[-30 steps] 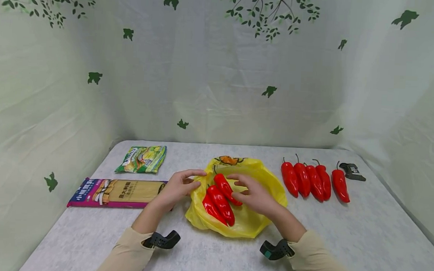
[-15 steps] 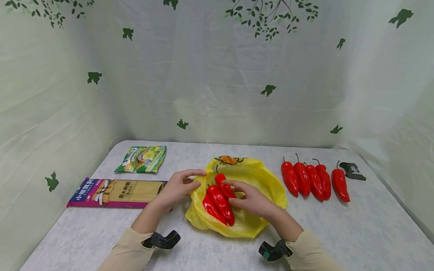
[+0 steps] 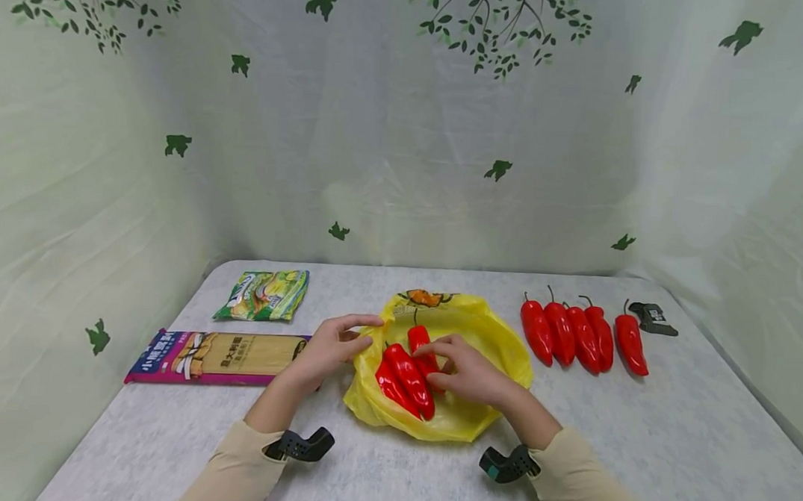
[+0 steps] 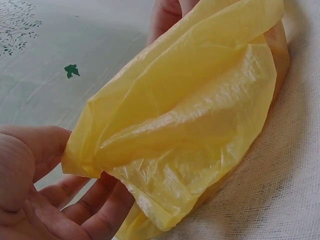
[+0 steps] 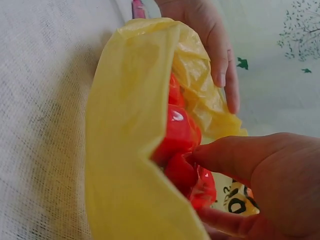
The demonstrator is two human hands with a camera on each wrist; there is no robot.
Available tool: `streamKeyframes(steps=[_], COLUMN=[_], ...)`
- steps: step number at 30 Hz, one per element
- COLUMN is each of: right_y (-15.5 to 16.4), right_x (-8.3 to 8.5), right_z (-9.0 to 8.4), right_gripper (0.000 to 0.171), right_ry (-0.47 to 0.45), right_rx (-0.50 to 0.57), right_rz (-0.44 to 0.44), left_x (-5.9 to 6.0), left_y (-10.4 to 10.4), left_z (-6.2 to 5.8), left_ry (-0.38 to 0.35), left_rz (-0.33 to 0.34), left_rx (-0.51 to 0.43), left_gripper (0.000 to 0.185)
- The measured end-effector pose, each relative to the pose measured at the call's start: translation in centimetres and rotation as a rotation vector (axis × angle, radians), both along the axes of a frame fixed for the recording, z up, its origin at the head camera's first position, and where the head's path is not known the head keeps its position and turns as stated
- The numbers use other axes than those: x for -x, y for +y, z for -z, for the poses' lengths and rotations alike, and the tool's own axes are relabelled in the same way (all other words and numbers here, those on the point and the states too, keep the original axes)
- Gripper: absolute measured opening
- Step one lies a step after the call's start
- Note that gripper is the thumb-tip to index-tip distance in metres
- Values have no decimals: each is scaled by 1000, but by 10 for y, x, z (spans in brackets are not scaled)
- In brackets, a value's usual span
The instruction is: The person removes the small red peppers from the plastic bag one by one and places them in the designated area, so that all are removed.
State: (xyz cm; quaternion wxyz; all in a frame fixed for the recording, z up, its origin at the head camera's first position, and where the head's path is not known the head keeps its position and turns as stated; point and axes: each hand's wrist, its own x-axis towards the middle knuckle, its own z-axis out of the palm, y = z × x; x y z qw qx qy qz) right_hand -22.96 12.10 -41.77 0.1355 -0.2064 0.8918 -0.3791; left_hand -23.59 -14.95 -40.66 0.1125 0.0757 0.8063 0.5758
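A yellow plastic bag point(image 3: 462, 410) is spread on the worktop point(image 3: 668, 456), with three red peppers inside it. Its left rim is pinched between thumb and fingers of the left hand point(image 3: 333, 345). A red pepper point(image 3: 419, 339) in the bag's mouth is gripped by the curled fingers of the right hand point(image 3: 466, 369). Five more peppers point(image 3: 582, 335) are lined up to the right, well apart.

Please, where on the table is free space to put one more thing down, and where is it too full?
Free: the near right of the table, in front of the row of five peppers; also the far strip between the green packet and the yellow bag. Crowded: the middle, where both hands work at the bag, and beside the noodle packet.
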Motion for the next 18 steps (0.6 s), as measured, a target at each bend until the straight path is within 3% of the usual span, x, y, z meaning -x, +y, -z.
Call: streamKeyframes(steps=[12,18], right_y=[1,4], right_x=[-1,2], right_z=[3,-1], right_gripper=[20,19], right_ry=[80,107], right_rx=[-102,-102], right_rz=[15,15], left_x=[0,0], left_y=[1,1], left_z=[1,1], left_ry=[-5,-6], left_rz=[-1,1], left_rx=[-3,-5], left_gripper=[34,35])
